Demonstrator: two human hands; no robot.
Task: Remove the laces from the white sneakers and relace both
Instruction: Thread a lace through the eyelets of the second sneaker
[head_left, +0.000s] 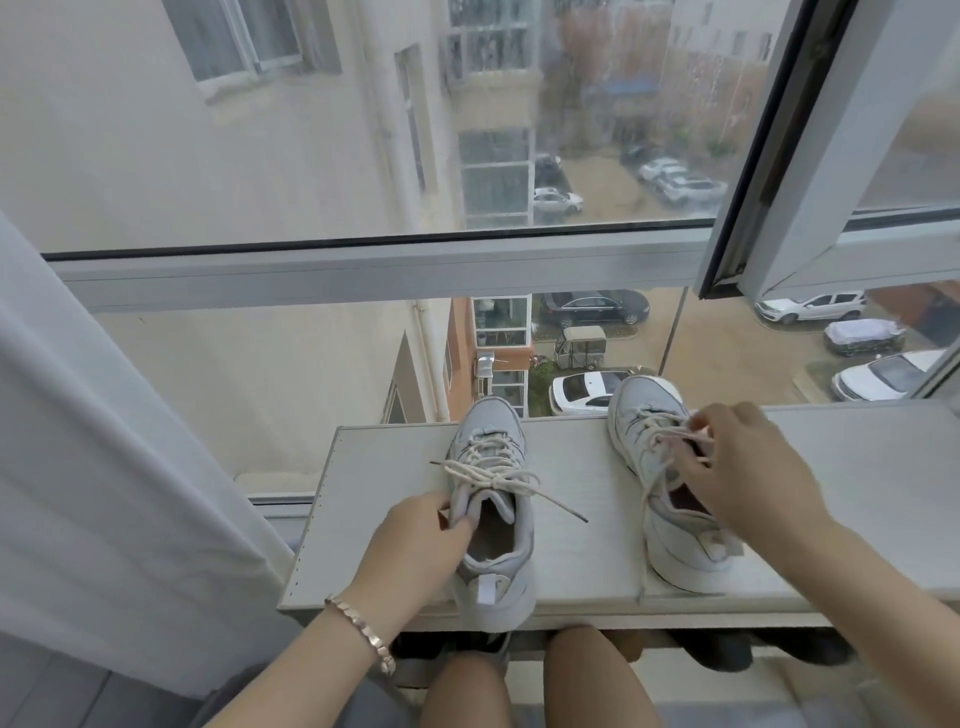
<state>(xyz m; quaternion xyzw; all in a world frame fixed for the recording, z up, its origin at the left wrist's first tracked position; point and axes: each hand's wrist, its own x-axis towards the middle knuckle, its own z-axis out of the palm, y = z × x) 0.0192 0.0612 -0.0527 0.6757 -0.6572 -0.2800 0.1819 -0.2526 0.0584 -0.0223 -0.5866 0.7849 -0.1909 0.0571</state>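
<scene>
Two white sneakers stand side by side on a pale shelf top (582, 566), toes toward the window. The left sneaker (496, 566) is laced and tied in a bow, with its lace ends (550, 499) spread out to both sides. My left hand (415, 540) grips that shoe's collar at the left side of the opening. The right sneaker (670, 540) has loosened laces, and one strand hangs down toward the shelf's front edge. My right hand (737, 467) pinches the lace (670, 436) over the right shoe's eyelets.
A large window with a grey frame (363, 265) rises right behind the shelf, and an opened sash (779, 156) hangs at the upper right. A white curtain (104, 467) falls at the left. Dark shoes sit under the shelf, above my knees (587, 675).
</scene>
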